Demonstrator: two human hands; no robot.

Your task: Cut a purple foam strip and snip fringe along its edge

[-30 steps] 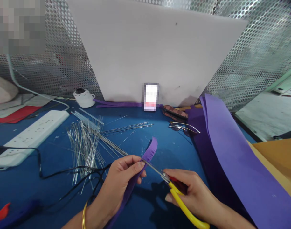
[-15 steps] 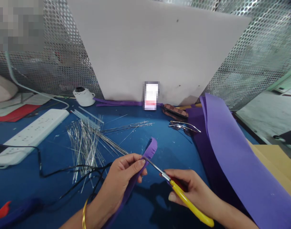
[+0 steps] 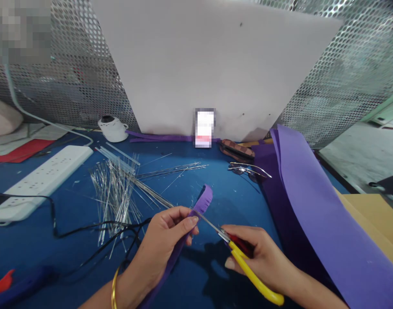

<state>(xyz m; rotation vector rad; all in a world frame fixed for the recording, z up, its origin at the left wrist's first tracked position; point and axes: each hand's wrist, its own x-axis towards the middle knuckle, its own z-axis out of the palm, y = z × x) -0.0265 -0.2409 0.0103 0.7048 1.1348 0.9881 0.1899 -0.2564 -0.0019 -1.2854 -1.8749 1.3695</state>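
My left hand [image 3: 164, 244] pinches a narrow purple foam strip [image 3: 203, 201] between thumb and fingers; the strip's upper end is cut into a fringe and its lower part runs down under my wrist. My right hand [image 3: 259, 255] grips yellow-handled scissors [image 3: 244, 266], whose thin metal blades meet the strip's edge right at my left fingertips. Both hands hover low over the blue table [image 3: 70, 257].
A scatter of thin metal wires [image 3: 119, 193] lies left of the hands, with black cables [image 3: 86, 234] and a white power strip [image 3: 38, 180] further left. Large purple foam sheets [image 3: 315, 214] cover the right side. A white board [image 3: 212, 64] leans on the perforated metal wall; glasses [image 3: 248, 170] lie behind.
The scissor handles spread slightly, then drew back together, while the blades stayed at the strip's edge. My left hand has barely moved.
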